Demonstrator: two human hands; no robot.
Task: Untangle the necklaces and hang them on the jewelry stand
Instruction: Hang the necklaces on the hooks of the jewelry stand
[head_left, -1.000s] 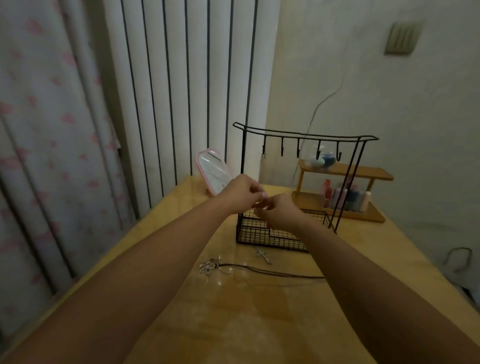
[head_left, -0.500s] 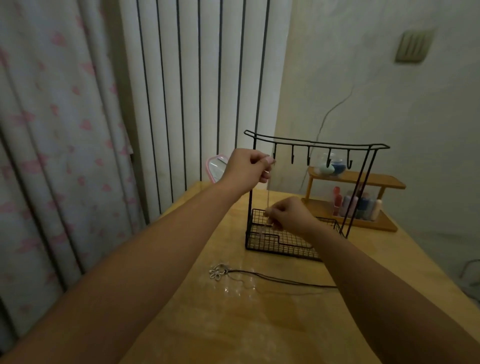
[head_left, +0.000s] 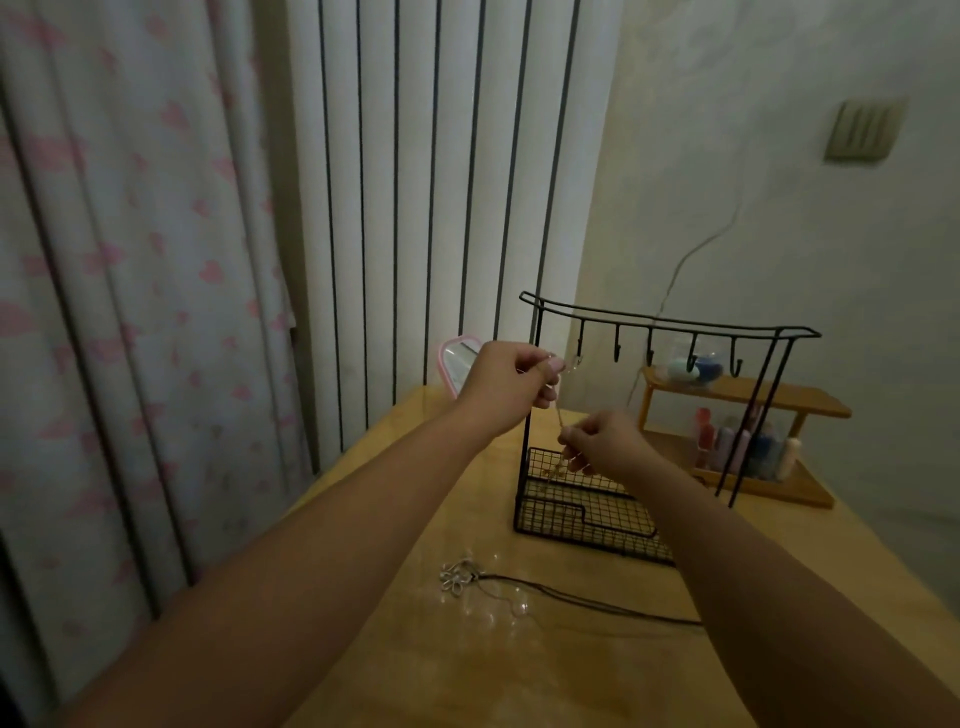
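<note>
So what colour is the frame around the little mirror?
Pink: the mirror frame shows best in the head view.

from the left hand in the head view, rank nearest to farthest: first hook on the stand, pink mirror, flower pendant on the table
1. First hook: just right of the left hand, almost touching.
2. Pink mirror: just behind the hand, to its left.
3. Flower pendant: far below, flat on the table.

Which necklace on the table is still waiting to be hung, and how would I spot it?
Start at the black wire jewelry stand on the wooden table. Just in front of its mesh basket lies the dark cord necklace, flat on the tabletop. Unlike the thin chain held in both hands, it carries a silver flower pendant.
</note>
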